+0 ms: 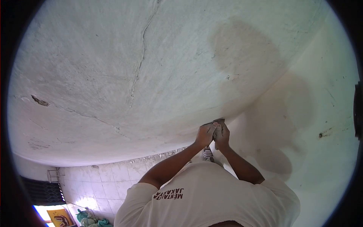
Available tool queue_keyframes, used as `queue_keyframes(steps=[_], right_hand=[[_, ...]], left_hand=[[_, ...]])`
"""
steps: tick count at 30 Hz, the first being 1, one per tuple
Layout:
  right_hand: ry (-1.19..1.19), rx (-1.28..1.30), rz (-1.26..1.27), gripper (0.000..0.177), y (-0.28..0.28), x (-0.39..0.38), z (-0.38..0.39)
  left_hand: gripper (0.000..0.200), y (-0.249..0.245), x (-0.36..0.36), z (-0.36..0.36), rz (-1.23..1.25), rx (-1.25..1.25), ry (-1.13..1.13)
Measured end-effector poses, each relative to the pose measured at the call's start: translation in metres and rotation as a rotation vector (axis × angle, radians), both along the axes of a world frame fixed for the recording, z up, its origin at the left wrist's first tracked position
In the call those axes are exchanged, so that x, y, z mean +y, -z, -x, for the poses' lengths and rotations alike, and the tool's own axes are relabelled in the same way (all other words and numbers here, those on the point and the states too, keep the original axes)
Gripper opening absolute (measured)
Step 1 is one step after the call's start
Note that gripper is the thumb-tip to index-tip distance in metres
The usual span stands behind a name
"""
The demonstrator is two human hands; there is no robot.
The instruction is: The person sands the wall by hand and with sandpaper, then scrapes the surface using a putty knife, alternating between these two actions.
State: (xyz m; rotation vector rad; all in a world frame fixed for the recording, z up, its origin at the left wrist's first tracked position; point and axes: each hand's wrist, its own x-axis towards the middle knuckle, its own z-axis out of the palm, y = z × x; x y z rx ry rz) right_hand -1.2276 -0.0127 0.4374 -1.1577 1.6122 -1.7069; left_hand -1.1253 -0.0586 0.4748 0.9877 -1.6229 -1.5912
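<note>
Both your hands are closed on a small grey pad [218,124], the left hand [205,135] and the right hand [223,137] touching each other and pressing it against the wall [113,75] where it meets the side wall [325,94]. The pad looks thin, light and bendable, so it will likely crumple; take it flat, fingers spread behind. A darker patch [242,53] lies above the grip, a crack [141,56] up to its left, tiled floor [109,181] below left.

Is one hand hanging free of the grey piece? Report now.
No: the left hand and the right hand both clasp the grey piece against the wall.
</note>
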Motion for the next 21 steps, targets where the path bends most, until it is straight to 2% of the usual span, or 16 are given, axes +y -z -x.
queue_keyframes(steps=[2,5,8,11,14,16,20,21], right_hand=[[-0.011,-0.075,-0.087,0.030,-0.004,0.006,-0.001],[-0.005,-0.126,-0.167,0.030,0.006,0.026,-0.009],[-0.016,-0.102,-0.127,0.031,0.008,0.022,-0.010],[0.016,-0.101,-0.016,0.030,-0.001,0.001,-0.010],[-0.052,-0.163,-0.137,0.030,-0.013,0.011,-0.009],[-0.040,-0.161,-0.180,0.030,0.005,0.025,-0.009],[-0.046,-0.043,-0.075,0.032,-0.008,0.008,-0.008],[-0.066,-0.145,-0.138,0.033,-0.009,0.008,-0.007]], left_hand=[[0.042,0.010,-0.002,0.001,-0.047,0.068,0.027],[0.043,0.048,0.011,0.003,0.160,-0.009,-0.056],[0.044,0.058,0.015,-0.001,0.164,0.027,-0.073],[0.045,0.003,0.004,0.002,0.020,-0.012,-0.093],[0.045,0.024,0.006,0.002,-0.009,0.006,-0.076],[0.046,0.049,0.017,0.000,0.097,-0.027,-0.092],[0.047,0.030,0.004,0.005,0.253,0.009,-0.169],[0.045,-0.008,0.007,-0.003,-0.030,-0.060,-0.072]])
